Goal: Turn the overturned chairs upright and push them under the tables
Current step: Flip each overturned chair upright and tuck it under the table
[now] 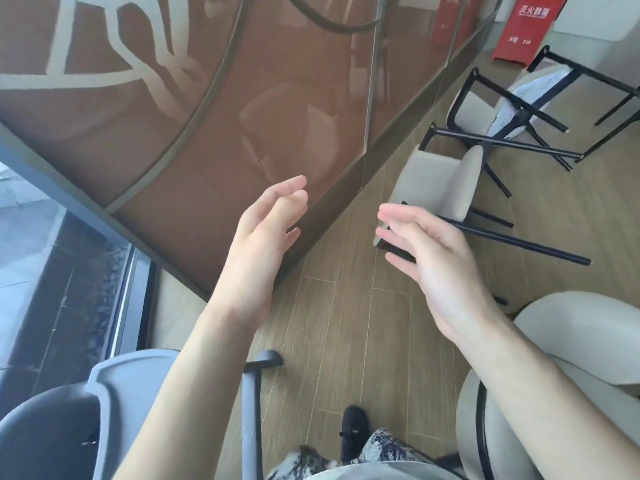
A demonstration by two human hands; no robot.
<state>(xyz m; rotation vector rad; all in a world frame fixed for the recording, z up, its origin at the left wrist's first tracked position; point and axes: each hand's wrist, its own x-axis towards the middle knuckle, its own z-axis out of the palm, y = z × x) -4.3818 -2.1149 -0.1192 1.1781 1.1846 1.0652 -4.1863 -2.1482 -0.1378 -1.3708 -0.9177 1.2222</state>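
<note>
Two beige upholstered chairs with black metal legs lie tipped over on the wooden floor. The nearer overturned chair [440, 183] lies on its side ahead of me, its black legs pointing right. Behind it, at the upper right, the farther overturned chair [519, 98] has its legs in the air. My left hand [266, 237] is raised in front of me, fingers apart and empty. My right hand [426, 258] is also open and empty, its fingertips in front of a near leg of the first chair, not gripping it.
A brown glass partition wall [207, 116] runs diagonally on the left. A grey office chair [69, 427] stands at the lower left and a beige upright chair [571, 341] at the lower right. A red fire-equipment box [526, 29] stands far right. My foot [353, 427] is on the floor planks.
</note>
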